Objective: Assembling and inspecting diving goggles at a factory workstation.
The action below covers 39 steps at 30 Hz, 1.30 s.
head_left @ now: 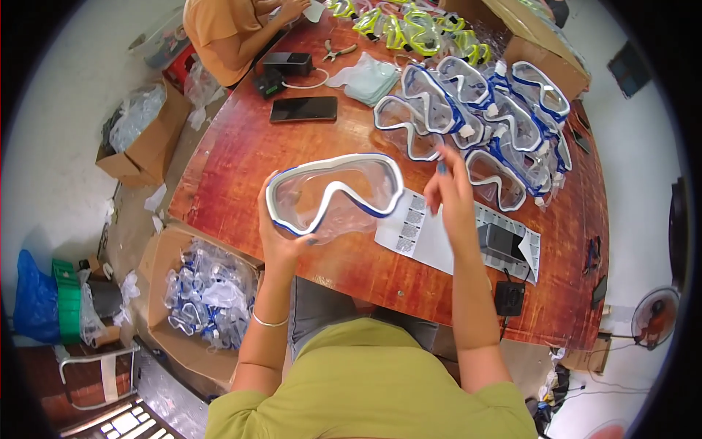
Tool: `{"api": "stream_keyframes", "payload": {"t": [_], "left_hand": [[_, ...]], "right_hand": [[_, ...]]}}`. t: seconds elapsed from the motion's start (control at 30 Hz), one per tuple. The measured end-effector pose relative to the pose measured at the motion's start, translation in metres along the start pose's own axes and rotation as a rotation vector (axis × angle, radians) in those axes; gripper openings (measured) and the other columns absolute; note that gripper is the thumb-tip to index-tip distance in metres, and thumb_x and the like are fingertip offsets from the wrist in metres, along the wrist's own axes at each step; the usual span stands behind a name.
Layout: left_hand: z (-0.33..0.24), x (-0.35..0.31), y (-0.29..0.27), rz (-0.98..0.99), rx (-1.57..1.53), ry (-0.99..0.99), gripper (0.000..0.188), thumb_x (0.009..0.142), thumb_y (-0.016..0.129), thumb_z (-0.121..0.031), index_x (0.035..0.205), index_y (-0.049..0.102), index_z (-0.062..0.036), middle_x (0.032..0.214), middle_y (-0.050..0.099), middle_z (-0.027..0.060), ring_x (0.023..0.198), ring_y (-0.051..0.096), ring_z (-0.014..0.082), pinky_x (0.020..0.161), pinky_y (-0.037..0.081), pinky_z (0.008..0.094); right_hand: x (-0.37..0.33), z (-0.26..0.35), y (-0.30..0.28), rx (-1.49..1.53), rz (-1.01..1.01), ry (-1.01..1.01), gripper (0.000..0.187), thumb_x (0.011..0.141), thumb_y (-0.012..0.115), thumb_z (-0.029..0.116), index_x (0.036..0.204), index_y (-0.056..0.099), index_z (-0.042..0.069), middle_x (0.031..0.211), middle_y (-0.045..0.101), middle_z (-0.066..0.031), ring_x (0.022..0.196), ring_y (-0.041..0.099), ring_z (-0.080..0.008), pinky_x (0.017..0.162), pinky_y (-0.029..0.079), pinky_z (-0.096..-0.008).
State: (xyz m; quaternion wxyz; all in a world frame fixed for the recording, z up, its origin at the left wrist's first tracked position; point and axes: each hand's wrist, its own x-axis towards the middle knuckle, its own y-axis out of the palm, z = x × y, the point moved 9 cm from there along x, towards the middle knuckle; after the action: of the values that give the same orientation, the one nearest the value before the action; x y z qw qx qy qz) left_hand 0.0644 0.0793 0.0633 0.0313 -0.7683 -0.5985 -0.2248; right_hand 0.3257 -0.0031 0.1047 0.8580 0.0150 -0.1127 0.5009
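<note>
My left hand (281, 243) grips a diving mask (335, 188) by its left end, above the table. The mask has a white and blue frame, a clear lens and a clear skirt. To its right, my right hand (451, 194) is raised with its fingers apart; I see nothing in it. Below that hand lies a white sheet of printed labels (431, 245). A dark grey box-shaped device (501, 240) rests on the sheet. Beyond the right hand, a heap of similar blue and white masks (512, 121) covers the table's right side.
On the wooden table (234, 175) lie a phone (303, 110), pliers (338, 51), a pale cloth-like stack (369, 79) and yellow-green masks (417, 29). Another person (219, 36) works at the far left. A carton of bagged masks (164, 314) stands on the floor at my left.
</note>
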Motion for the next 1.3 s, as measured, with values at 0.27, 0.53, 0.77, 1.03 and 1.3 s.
{"api": "stream_keyframes", "payload": {"t": [0.27,0.53,0.77,1.03,1.3], "left_hand": [[0.0,-0.002,-0.001,-0.014,-0.019,-0.009,0.106,0.051,0.086,-0.036,0.134,0.028,-0.0014,0.125,0.043,0.0104,0.12,0.041,0.0229,0.1,0.032,0.0371],[-0.033,-0.002,0.005,0.035,0.085,0.246,0.115,0.044,0.087,-0.045,0.132,0.028,-0.0016,0.124,0.04,0.0121,0.116,0.043,0.0242,0.098,0.036,0.0377],[-0.089,-0.015,0.021,0.105,0.359,0.616,0.102,0.047,0.085,-0.049,0.125,0.036,-0.0044,0.118,0.047,0.0159,0.109,0.047,0.0314,0.092,0.038,0.0431],[-0.102,-0.007,0.029,0.175,0.584,0.702,0.092,0.052,0.083,-0.043,0.125,0.038,-0.0092,0.13,0.043,0.0172,0.118,0.043,0.0358,0.099,0.031,0.0481],[-0.126,-0.009,0.036,0.131,0.681,0.831,0.068,0.062,0.078,-0.037,0.117,0.048,-0.0095,0.13,0.045,0.0175,0.12,0.044,0.035,0.1,0.031,0.0464]], "right_hand": [[-0.011,-0.053,0.018,-0.088,0.355,0.23,0.024,0.092,0.042,0.023,0.093,0.055,0.002,0.056,0.049,-0.0015,0.047,0.044,-0.007,0.043,0.034,-0.0208],[-0.02,-0.005,0.046,-0.012,0.376,0.116,0.033,0.094,0.04,0.036,0.086,0.047,0.006,0.063,0.047,-0.0013,0.053,0.043,-0.0071,0.051,0.034,-0.0209],[-0.019,0.028,0.044,0.113,0.249,0.022,0.015,0.087,0.056,0.014,0.095,0.047,0.005,0.075,0.053,0.0017,0.059,0.041,-0.0025,0.05,0.03,-0.0176],[-0.028,0.04,0.017,0.184,0.104,-0.07,0.014,0.086,0.056,0.01,0.093,0.045,0.008,0.072,0.052,0.0018,0.049,0.038,-0.0022,0.044,0.03,-0.0171],[-0.027,0.043,0.011,0.286,0.113,-0.242,0.021,0.087,0.056,0.011,0.102,0.043,0.003,0.082,0.06,-0.0073,0.056,0.05,-0.0093,0.051,0.039,-0.0213]]}}
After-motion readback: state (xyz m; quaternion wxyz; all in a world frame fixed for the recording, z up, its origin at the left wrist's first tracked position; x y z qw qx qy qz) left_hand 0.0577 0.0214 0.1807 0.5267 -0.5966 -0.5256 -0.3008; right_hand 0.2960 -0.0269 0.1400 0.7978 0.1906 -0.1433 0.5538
